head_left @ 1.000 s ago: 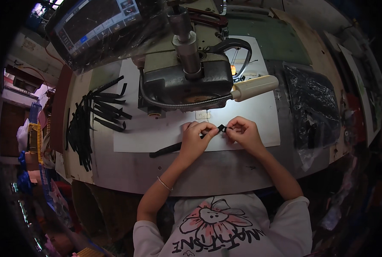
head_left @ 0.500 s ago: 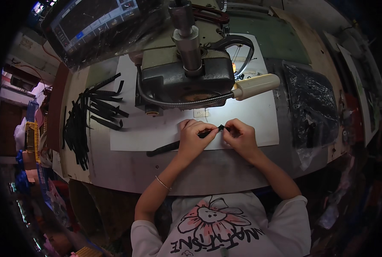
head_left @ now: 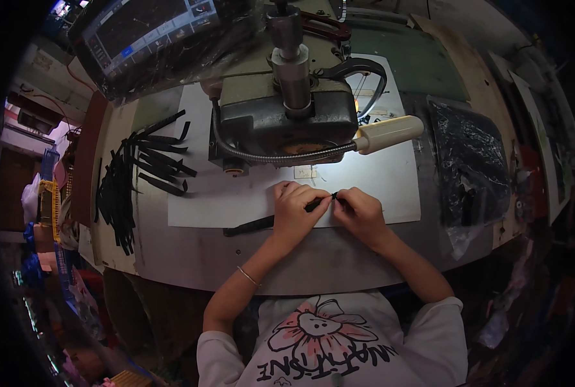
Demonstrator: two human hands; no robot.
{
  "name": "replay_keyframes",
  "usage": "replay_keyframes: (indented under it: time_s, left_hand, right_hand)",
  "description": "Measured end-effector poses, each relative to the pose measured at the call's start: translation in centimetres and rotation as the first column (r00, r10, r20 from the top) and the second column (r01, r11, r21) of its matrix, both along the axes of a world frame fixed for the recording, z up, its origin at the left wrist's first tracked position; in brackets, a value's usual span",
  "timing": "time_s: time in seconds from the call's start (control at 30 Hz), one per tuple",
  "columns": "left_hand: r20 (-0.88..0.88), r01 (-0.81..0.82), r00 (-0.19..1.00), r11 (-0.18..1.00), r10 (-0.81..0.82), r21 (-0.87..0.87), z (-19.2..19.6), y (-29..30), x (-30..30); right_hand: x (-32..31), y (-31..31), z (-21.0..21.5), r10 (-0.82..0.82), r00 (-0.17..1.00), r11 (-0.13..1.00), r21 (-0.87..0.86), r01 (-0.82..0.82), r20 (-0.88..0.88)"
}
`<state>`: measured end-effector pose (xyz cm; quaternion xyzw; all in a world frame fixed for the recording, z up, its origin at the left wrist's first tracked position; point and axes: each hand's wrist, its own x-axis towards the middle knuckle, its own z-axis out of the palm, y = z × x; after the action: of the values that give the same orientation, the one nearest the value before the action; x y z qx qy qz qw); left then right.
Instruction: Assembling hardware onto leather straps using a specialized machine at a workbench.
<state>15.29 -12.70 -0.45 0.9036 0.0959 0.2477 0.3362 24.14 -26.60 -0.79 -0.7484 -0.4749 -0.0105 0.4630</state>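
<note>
Many black strips (head_left: 116, 200) lie heaped near the left edge of the counter (head_left: 190, 251), some ends fanned toward a white sheet (head_left: 197, 209). Near the counter's front edge, a single strip (head_left: 252, 226) crosses the sheet's front edge and runs rightward into the left hand (head_left: 298, 209), whose fingers pinch it, while the right hand (head_left: 360, 213) has its fingers narrowed on the strip's right end, and a clear plastic bag (head_left: 471, 155) with dark contents lies by the counter's right edge.
</note>
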Motion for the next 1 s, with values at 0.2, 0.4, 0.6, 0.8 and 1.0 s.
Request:
replay_keyframes:
  time_s: [0.2,0.4,0.6,0.8,1.0]
  left_hand:
    - [-0.028,0.017,0.999,0.998,-0.019,-0.057,0.5,0.3,-0.2]
    - [-0.056,0.056,0.997,0.997,-0.059,-0.048,0.0,0.6,-0.5]
    - [-0.111,0.258,0.953,0.947,-0.281,-0.190,1.1,1.9,-0.4]
    - [-0.205,0.227,0.944,0.960,-0.258,-0.162,1.2,2.1,-0.9]
    - [-0.151,0.290,0.941,0.952,-0.302,-0.094,1.4,2.2,-1.1]
  right_hand:
    - [0.0,-0.1,0.1,-0.095,0.914,0.993,0.022,0.112,-0.394]
    - [0.1,-0.1,0.0,-0.004,0.866,1.000,-0.007,0.001,-0.499]
    - [1.0,-0.6,0.4,0.172,0.385,0.983,0.133,-0.127,-0.907]
    - [0.8,-0.4,0.9,0.160,0.790,0.975,-0.032,-0.221,-0.592]
    - [1.4,-0.6,1.1,0.188,0.820,0.955,-0.095,-0.281,-0.540]
